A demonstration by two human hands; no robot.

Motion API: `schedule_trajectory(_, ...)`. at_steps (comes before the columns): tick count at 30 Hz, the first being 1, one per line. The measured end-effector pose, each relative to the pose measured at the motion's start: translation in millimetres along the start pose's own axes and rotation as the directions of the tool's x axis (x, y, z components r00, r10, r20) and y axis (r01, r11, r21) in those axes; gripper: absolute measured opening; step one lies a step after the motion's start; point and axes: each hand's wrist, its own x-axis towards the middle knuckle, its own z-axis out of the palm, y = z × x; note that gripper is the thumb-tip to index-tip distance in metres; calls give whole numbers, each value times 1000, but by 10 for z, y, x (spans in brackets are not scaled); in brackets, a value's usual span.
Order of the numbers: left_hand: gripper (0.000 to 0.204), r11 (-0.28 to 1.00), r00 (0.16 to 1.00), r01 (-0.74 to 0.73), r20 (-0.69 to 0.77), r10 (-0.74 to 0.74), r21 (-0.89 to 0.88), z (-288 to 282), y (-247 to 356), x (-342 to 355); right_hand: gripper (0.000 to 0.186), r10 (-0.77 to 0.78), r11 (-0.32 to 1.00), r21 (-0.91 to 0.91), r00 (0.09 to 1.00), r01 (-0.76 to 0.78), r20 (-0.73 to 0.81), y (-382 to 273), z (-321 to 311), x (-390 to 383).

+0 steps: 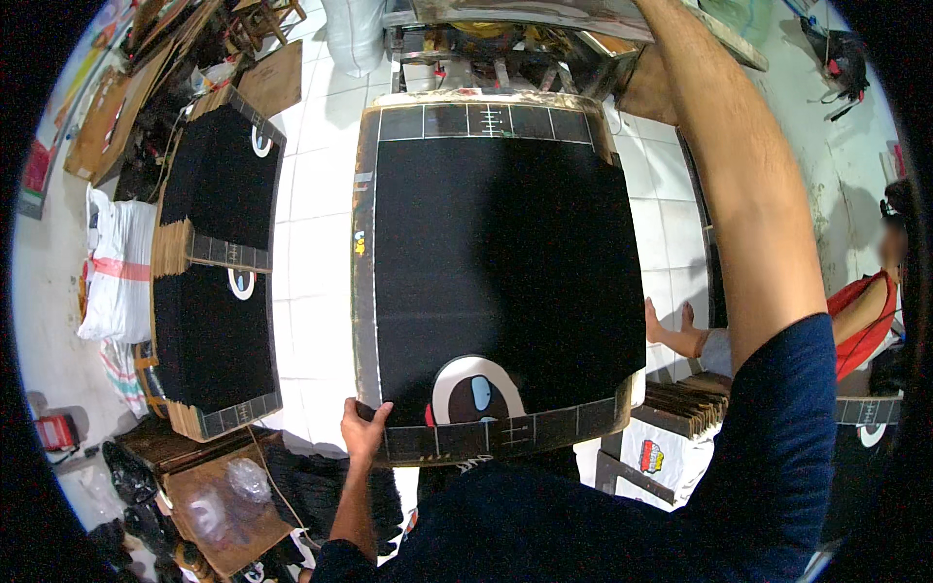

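In front of me lies a flat board (564, 439) with white grid marks along its far and near edges. Black fabric (437, 223) covers most of it. At the fabric's near edge is a printed rounded shape (471, 389) in cream, dark brown and light blue, with a bit of red. My left hand (362, 430) grips the board's near left corner, thumb on top and the other fingers mostly hidden. My right arm stretches up past the board's right side to the far edge of the picture. The right hand itself is beyond the frame.
At left, stacked boards (233, 255) carry black fabric with similar prints. White sacks (117, 267) stand beside them. Near right is a stack of thin brown panels (680, 408). A person in a red top (863, 325) sits at far right. A cluttered metal rack (486, 73) stands beyond the board.
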Motion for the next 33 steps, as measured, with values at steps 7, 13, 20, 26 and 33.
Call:
schedule_trajectory(7, 68, 992, 997, 22, 71, -31, 126, 51, 295, -8, 95, 11, 1000, -23, 1000, -11, -14, 36, -7, 228)
schedule_trajectory(13, 67, 993, 994, 88, 52, -92, 74, 48, 410, -14, 99, 13, 999, -37, 1000, -13, -8, 111, 19, 316)
schedule_trajectory(20, 77, 1000, 999, -18, -50, 19, 21, 96, 489, 39, 97, -31, 999, 32, 1000, 31, -6, 142, -32, 316)
schedule_trajectory(26, 76, 994, 994, 107, -35, -107, 8, 234, 367, 145, 96, -60, 993, 97, 990, 73, -131, 87, -97, 270)
schedule_trajectory(33, 85, 973, 982, -140, -100, 161, 186, 378, 697, 436, 87, -45, 999, -5, 995, 45, -84, 71, 77, -152)
